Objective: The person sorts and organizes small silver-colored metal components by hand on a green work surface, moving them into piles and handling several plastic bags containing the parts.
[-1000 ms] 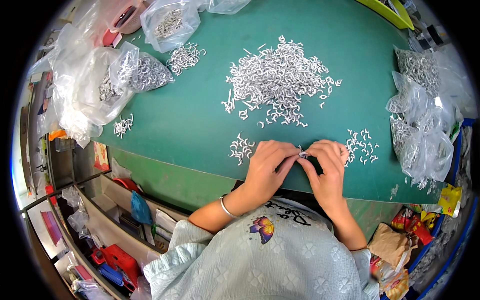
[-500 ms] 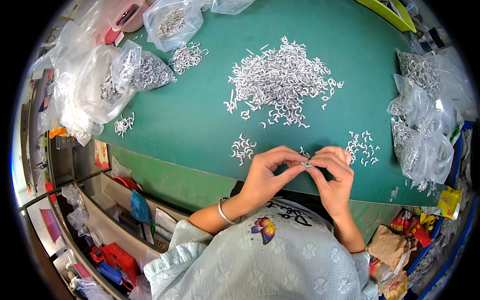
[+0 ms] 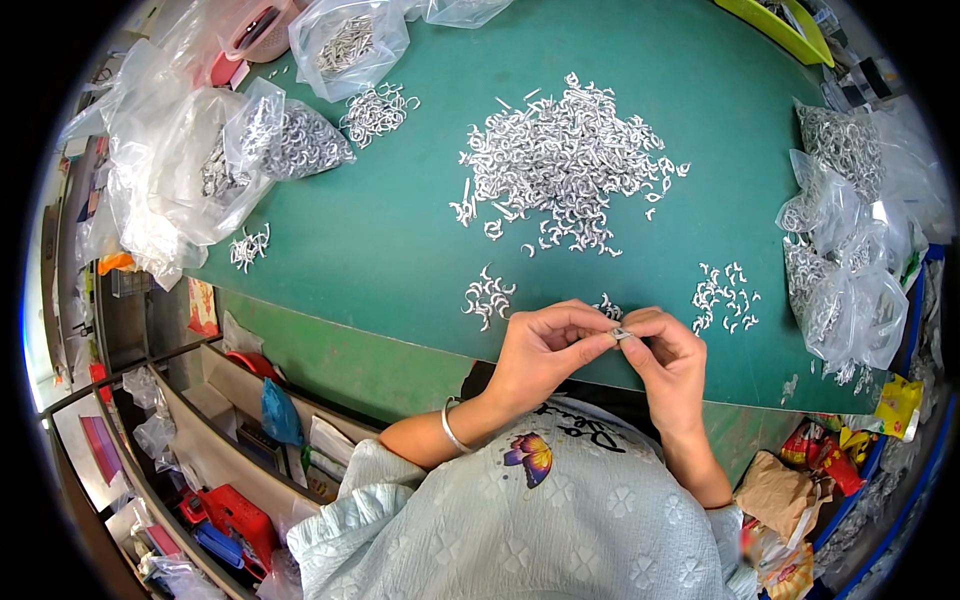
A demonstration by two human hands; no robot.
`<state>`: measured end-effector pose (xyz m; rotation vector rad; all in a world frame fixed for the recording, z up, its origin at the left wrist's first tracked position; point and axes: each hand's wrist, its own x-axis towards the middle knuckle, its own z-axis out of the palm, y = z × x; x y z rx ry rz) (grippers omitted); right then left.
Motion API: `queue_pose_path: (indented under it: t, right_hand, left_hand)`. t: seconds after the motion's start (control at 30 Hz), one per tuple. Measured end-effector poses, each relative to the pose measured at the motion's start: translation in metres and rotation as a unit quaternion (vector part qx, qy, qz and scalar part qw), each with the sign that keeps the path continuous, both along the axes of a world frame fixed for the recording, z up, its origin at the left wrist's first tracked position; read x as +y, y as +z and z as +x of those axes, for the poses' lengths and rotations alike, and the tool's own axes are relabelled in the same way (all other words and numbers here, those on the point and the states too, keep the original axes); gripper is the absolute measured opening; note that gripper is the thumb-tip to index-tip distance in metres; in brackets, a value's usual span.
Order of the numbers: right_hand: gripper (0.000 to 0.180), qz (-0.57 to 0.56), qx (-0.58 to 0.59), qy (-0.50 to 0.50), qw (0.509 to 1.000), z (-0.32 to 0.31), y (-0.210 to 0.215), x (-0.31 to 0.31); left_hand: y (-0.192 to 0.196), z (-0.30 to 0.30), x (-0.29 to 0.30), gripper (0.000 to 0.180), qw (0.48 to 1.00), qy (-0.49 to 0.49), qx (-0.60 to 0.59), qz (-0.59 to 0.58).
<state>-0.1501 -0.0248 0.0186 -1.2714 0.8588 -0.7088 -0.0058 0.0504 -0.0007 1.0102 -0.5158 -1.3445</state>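
Observation:
Between the fingertips of both hands, a small silvery metal piece (image 3: 620, 334) is pinched near the table's front edge. My left hand (image 3: 550, 350) grips it from the left with thumb and forefinger, and my right hand (image 3: 663, 362) from the right, its other fingers curled in. Just beyond the fingertips lies a little group of metal pieces (image 3: 605, 306), partly hidden by the hands. Left of my left hand sits a small pile of curved metal pieces (image 3: 488, 297); right of my right hand, another small pile (image 3: 725, 298) is spread out.
A large heap of curved silvery pieces (image 3: 570, 160) covers the middle of the green table (image 3: 380, 240). Clear plastic bags of metal parts stand at the left (image 3: 295, 140) and right (image 3: 835, 250). A yellow-green tray (image 3: 790, 35) sits at the far right. Open drawers (image 3: 240, 420) are lower left.
The curled fingers of my right hand have drawn in, closer to the pinched piece. Both hands have shifted slightly toward me, and the piece has turned a little.

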Motion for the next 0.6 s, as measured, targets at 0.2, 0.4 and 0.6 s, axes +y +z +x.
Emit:
queue_pose_path:
  t: [0.2,0.4,0.6]
  right_hand:
    - [0.012,-0.238,0.055,-0.001,0.970,0.002,-0.001,0.001]
    - [0.012,-0.302,0.089,-0.011,0.949,0.005,0.007,0.004]
    - [0.013,-0.210,0.051,0.043,0.976,0.000,0.007,-0.004]
  left_hand:
    - [0.005,0.007,0.001,0.014,0.999,-0.025,-0.029,-0.006]
    - [0.005,0.000,0.002,0.013,0.999,0.002,0.037,0.008]
    - [0.011,0.005,0.000,0.011,0.998,-0.015,0.056,-0.012]
